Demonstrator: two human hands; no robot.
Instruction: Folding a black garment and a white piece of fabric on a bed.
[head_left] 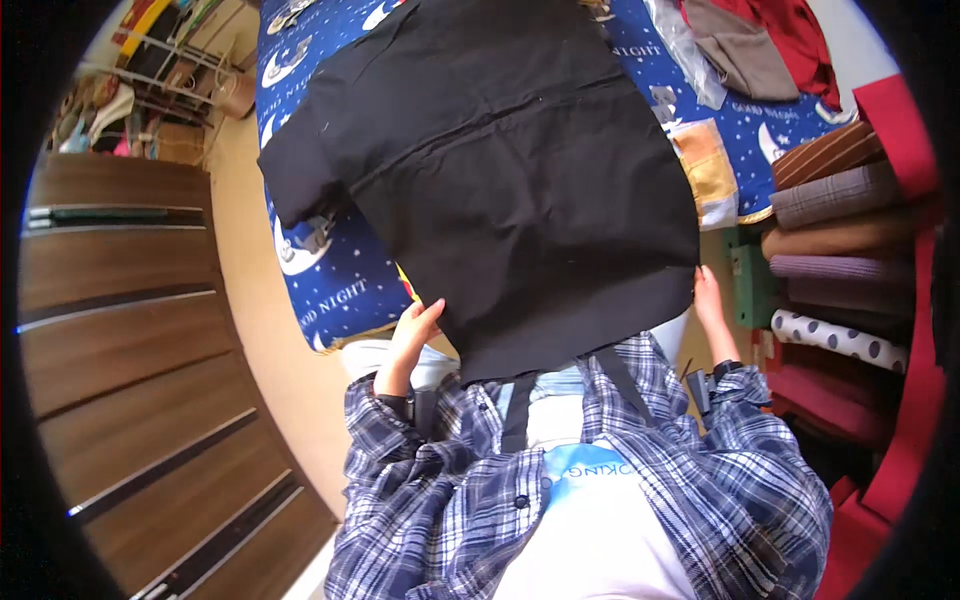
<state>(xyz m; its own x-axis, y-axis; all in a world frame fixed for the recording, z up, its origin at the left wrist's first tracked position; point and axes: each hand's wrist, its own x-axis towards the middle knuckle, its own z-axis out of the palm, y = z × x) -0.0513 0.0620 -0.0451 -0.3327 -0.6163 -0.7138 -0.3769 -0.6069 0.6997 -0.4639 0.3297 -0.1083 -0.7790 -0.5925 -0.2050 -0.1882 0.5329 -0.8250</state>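
Note:
A large piece of black cloth [540, 210] is spread in front of me. Its far part lies on a blue bed cover [345, 310] printed with moons and stars, and its near edge reaches my lap. Creases run across its middle, and a flap juts out on the left. My left hand [408, 340] grips its near left edge, thumb on top. At the right edge my right hand [708, 300] is closed on the cloth, its fingers partly hidden. A small strip of yellow and red [407, 284] shows beside the cloth near my left hand.
On the right stand stacked fabric rolls [840, 260], one white with dark dots [838, 340]. A clear-wrapped yellow packet [708, 170] and folded red and brown clothes [750, 45] lie on the bed. A brown wooden door [140, 360] and a cluttered rack [160, 75] are at left.

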